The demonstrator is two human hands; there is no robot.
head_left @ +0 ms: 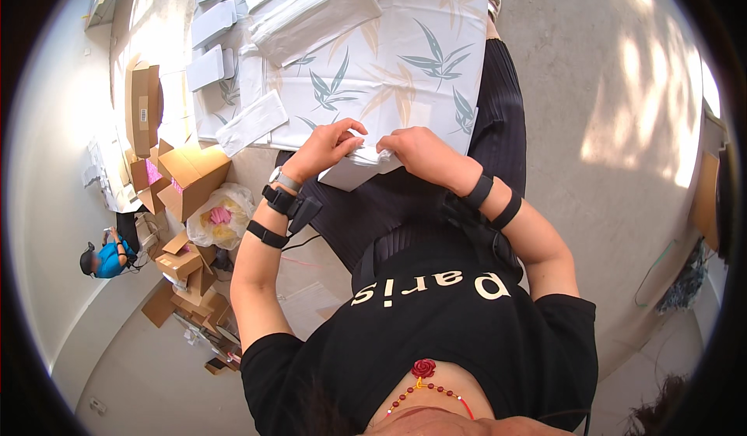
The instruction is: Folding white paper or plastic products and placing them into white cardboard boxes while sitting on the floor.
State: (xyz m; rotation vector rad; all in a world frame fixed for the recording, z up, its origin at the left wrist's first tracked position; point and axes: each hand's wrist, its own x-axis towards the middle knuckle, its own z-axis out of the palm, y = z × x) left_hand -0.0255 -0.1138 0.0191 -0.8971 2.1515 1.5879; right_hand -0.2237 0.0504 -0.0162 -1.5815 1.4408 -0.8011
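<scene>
A small white cardboard box (354, 174) rests over my lap at the table's near edge, its upper end toward the table. My left hand (331, 149) is curled round its left side, thumb and forefinger bent at the top. From the right, my right hand (420, 154) has its fingertips pinched on a white folded piece (377, 155) at the mouth of the box. Whether that piece is a flap or part of the contents cannot be made out.
On the leaf-patterned table cover (373, 86) lie a stack of flat white packets (317, 17), a single white packet (252, 123) and several white boxes (210, 68). Brown cartons (194, 173) and a plastic bag (226, 216) stand left. Another person (110, 257) sits farther left.
</scene>
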